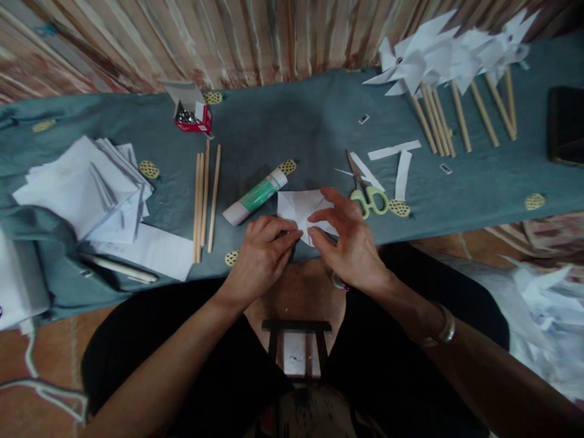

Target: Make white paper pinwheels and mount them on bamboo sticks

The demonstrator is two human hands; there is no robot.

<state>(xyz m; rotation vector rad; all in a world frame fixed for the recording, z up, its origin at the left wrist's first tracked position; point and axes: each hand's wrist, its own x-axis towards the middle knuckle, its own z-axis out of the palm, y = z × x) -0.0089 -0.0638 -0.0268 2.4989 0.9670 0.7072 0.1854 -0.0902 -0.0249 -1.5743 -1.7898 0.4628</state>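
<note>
A small white square of paper [298,205] with crease or cut lines lies at the table's front edge, under both hands. My left hand [270,250] is closed, its thumb and fingertips pinching the paper's near-left edge. My right hand [347,236] rests over the paper's right side, fingers spread and bent, thumb and fingertips touching it near the middle. Just left of the paper lies a green and white glue stick [256,196]. Green-handled scissors [366,193] lie to the right, close to my right hand, with white paper strips [395,149] beyond them.
Several finished paper pinwheels [449,58] on wooden sticks lie at the back right. Loose wooden sticks [205,201], an opened red box of metal pins [193,115], a stack of paper [86,182] and a pen [121,267] are on the left. A dark object [566,125] sits far right.
</note>
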